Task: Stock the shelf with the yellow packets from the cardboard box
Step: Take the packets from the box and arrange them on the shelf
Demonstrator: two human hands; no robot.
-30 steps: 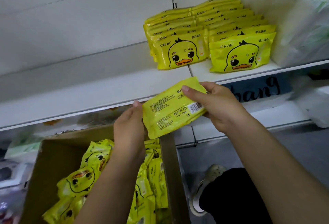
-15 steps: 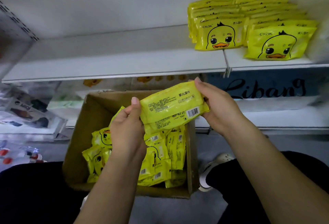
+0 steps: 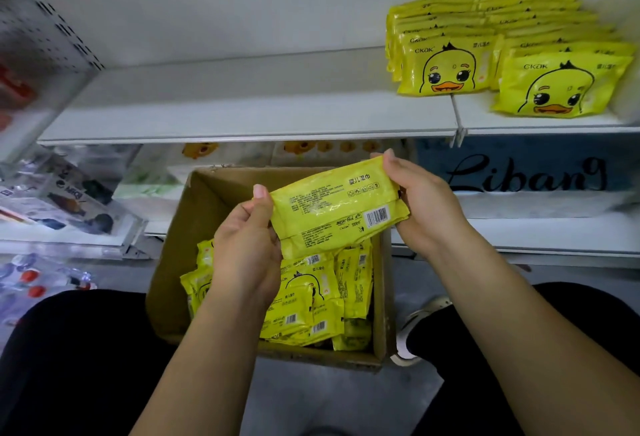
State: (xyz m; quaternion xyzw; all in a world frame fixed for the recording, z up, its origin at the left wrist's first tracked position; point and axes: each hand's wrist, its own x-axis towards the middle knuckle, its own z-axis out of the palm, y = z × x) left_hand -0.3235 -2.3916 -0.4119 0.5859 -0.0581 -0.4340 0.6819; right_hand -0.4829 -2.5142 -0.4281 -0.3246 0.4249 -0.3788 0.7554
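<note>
A yellow packet (image 3: 334, 205) hangs over the open cardboard box (image 3: 173, 262), its printed back and barcode facing me. My left hand (image 3: 247, 252) grips its left end and my right hand (image 3: 420, 207) grips its right end. Several more yellow packets (image 3: 311, 300) lie loose in the box, partly hidden by my left hand. On the white shelf (image 3: 242, 106) above, two rows of stocked duck-face packets (image 3: 446, 65) stand at the right; the shelf's left part is bare.
A lower shelf (image 3: 519, 228) carries a blue "Libang" pack (image 3: 519, 172) at right and clear-wrapped goods (image 3: 69, 200) at left. A perforated side panel (image 3: 41, 30) closes the shelf's left end. My dark-trousered legs flank the box, one shoe (image 3: 415, 325) beside it.
The view swung down and left, so the box and bare shelf now fill the middle. The packet stayed held between both hands, now level and lower, over the box.
</note>
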